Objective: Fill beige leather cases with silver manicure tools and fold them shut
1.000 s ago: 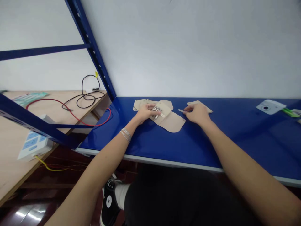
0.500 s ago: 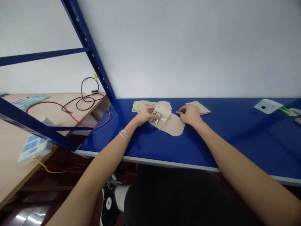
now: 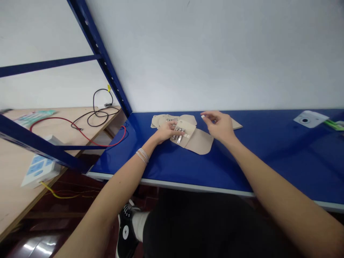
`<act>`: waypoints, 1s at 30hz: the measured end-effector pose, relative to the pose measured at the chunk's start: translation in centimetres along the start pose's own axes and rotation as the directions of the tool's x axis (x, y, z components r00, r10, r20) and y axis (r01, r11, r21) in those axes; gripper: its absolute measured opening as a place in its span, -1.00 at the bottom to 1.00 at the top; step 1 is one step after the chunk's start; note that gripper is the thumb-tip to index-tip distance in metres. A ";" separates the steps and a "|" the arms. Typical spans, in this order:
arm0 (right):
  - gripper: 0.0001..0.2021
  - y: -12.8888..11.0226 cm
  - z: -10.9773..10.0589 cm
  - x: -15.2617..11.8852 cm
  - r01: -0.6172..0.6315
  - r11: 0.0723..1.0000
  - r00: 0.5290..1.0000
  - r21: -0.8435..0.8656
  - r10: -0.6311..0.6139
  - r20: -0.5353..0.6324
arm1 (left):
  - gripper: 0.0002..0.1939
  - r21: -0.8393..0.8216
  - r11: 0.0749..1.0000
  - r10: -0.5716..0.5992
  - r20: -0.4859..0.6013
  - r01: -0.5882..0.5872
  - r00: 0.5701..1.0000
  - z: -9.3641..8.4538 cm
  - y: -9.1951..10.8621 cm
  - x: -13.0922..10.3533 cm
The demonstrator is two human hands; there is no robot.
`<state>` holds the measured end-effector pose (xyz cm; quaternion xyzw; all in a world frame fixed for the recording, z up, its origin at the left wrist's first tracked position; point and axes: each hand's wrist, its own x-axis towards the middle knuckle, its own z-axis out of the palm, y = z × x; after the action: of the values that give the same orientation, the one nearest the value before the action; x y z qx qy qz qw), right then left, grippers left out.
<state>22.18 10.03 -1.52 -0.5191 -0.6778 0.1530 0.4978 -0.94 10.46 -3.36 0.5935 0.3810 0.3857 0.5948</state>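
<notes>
My left hand (image 3: 167,132) grips a beige card (image 3: 188,128) that carries several small silver metal pieces (image 3: 178,134). Under it, a larger beige piece (image 3: 200,142) with a rounded corner lies on the blue tabletop (image 3: 166,163). More beige cards (image 3: 160,120) are spread behind my left hand. My right hand (image 3: 219,125) is raised a little above the table, thumb and fingers pinched on a small white piece (image 3: 202,116). Another folded beige piece (image 3: 236,124) shows partly behind my right hand.
A white instant camera (image 3: 310,119) and a green item (image 3: 334,125) lie at the right. To the left are a blue metal post (image 3: 103,61), a red cable (image 3: 124,133), a black cable (image 3: 102,114) and a white power strip (image 3: 41,170) by a wooden table (image 3: 13,200).
My right hand has lifted up and slightly right, away from the larger beige piece, with the small white piece in its fingers. My left hand has stayed in place.
</notes>
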 end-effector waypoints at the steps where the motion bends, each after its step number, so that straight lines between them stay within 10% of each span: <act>1: -0.76 -0.5 0.0 -0.1 -0.019 0.994 1.000 0.110 0.022 -0.020 | -0.49 0.007 1.000 -0.001 0.001 0.001 1.000 0.1 0.1 -0.1; 6: -0.77 -1.6 0.5 -0.4 -0.187 0.891 0.980 0.415 0.196 0.021 | -0.45 -0.028 1.000 -0.008 0.034 0.009 0.999 0.7 0.5 -0.4; 30: -0.76 -0.7 2.4 -1.6 -0.214 0.938 0.975 0.271 0.224 -0.002 | -0.42 0.050 0.999 -0.020 0.067 0.016 0.998 0.9 0.5 -0.6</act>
<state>19.73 9.09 -3.00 -0.5212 -0.5803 0.2894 0.5548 -0.39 9.58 -2.81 0.6172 0.3755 0.3507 0.5959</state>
